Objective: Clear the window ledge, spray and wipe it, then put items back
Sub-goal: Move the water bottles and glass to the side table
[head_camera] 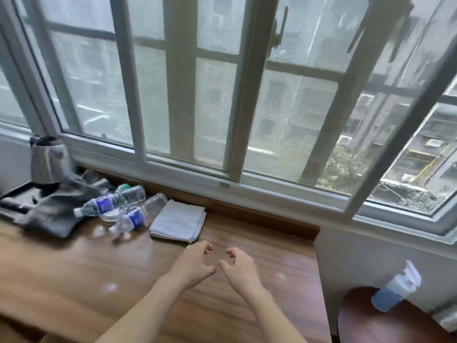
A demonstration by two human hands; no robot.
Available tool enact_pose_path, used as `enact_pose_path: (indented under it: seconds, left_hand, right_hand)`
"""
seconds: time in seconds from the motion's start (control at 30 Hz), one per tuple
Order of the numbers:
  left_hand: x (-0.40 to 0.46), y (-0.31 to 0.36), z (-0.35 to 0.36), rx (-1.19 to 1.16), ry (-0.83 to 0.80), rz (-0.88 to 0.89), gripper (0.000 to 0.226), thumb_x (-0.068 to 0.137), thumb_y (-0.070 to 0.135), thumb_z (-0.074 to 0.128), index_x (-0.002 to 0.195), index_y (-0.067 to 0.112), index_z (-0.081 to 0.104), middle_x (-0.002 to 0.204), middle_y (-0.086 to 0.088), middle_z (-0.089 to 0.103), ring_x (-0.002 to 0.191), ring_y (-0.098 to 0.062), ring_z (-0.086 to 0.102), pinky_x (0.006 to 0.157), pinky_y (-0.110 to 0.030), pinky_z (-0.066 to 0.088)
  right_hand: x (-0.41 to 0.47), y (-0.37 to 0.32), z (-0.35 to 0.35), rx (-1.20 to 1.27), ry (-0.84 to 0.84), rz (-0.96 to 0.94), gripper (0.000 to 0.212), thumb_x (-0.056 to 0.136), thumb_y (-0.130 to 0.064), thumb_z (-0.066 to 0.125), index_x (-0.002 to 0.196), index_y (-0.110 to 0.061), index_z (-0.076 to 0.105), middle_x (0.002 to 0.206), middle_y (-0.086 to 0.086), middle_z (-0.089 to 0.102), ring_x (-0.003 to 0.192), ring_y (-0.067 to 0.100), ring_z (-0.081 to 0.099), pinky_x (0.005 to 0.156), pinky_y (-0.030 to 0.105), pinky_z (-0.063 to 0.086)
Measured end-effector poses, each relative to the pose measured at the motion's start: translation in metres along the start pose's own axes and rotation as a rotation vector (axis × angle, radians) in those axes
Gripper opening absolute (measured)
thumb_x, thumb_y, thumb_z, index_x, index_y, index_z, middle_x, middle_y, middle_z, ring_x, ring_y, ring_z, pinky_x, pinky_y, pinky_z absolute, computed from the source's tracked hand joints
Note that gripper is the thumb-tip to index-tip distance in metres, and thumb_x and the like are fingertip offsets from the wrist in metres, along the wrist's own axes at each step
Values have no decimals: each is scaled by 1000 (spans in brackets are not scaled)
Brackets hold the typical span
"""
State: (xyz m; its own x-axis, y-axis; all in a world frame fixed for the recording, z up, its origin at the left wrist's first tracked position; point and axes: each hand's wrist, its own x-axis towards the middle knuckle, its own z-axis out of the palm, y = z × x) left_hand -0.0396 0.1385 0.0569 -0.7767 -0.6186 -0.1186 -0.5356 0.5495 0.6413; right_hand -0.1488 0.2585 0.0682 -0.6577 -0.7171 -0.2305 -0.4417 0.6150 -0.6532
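Note:
The wooden ledge (pixel 74 273) runs below the window. My left hand (pixel 193 264) and my right hand (pixel 238 267) hover side by side over its middle, fingers loosely curled, holding nothing. A folded white cloth (pixel 178 220) lies just beyond my left hand. Left of it two plastic water bottles with blue labels lie on their sides, one (pixel 111 201) farther back, one (pixel 136 217) nearer the cloth. A spray bottle (pixel 395 288) with blue liquid stands on a round dark table at the lower right.
A metal kettle (pixel 47 162) stands on a black tray (pixel 14 196) at the far left, with a grey cloth (pixel 59 209) draped beside it. The window frame (pixel 222 179) borders the ledge at the back; a pane on the right is swung open. A white wall (pixel 358 256) ends the ledge on the right.

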Motion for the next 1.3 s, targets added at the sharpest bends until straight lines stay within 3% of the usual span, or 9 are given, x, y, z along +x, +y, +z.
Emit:
enact_pose_path:
  seconds: [0.13, 0.37, 0.57, 0.8, 1.0, 1.1, 1.3]
  left_hand:
    - [-2, -63, -61, -13, 55, -16, 53, 75, 31, 75, 124, 21, 56, 115, 6, 57, 113, -11, 53, 85, -16, 35]
    - [-8, -157, -140, -84, 115, -64, 61, 66, 35, 77, 121, 21, 55, 118, 4, 58, 113, -13, 55, 98, -29, 44]
    - [1, -202, -173, -135, 201, -69, 52, 61, 34, 74, 109, 24, 59, 109, 6, 60, 104, -14, 56, 89, -27, 45]
    - [35, -232, -191, -102, 220, -65, 52, 63, 36, 78, 110, 23, 60, 105, 9, 62, 99, -13, 58, 85, -26, 47]
    - [68, -253, -214, -8, 274, -104, 58, 65, 41, 73, 118, 26, 57, 113, 7, 58, 110, -16, 52, 94, -34, 46]
    - [80, -269, -227, 179, 335, -136, 54, 73, 38, 69, 124, 27, 53, 120, 6, 54, 116, -21, 47, 95, -36, 44]
    - [104, -301, -242, 457, 193, -190, 58, 79, 37, 63, 134, 30, 44, 128, 5, 48, 123, -22, 45, 93, -37, 42]
  right_hand:
    - [13, -64, 51, 19, -17, -25, 45, 94, -38, 60, 137, -26, 54, 136, -7, 56, 123, 14, 53, 102, 29, 42]
    - [28, -154, 125, 12, -41, -90, 52, 90, -35, 67, 137, -20, 54, 136, -1, 59, 126, 14, 53, 103, 26, 40]
    - [47, -194, 157, -16, -59, -152, 54, 87, -37, 71, 136, -20, 54, 134, -4, 58, 124, 11, 54, 106, 25, 41]
    - [89, -222, 175, -14, -57, -218, 44, 85, -39, 72, 124, -22, 61, 111, -5, 59, 107, 15, 59, 90, 25, 44]
    - [133, -236, 189, -98, -39, -285, 54, 85, -39, 71, 134, -23, 55, 129, -4, 57, 120, 15, 52, 98, 25, 41]
    - [153, -237, 198, -213, -74, -345, 62, 86, -33, 69, 143, -23, 47, 140, -5, 49, 130, 16, 42, 107, 24, 36]
    - [175, -234, 220, -494, -127, -399, 65, 87, -21, 63, 148, -24, 39, 150, -2, 36, 139, 22, 29, 110, 31, 36]
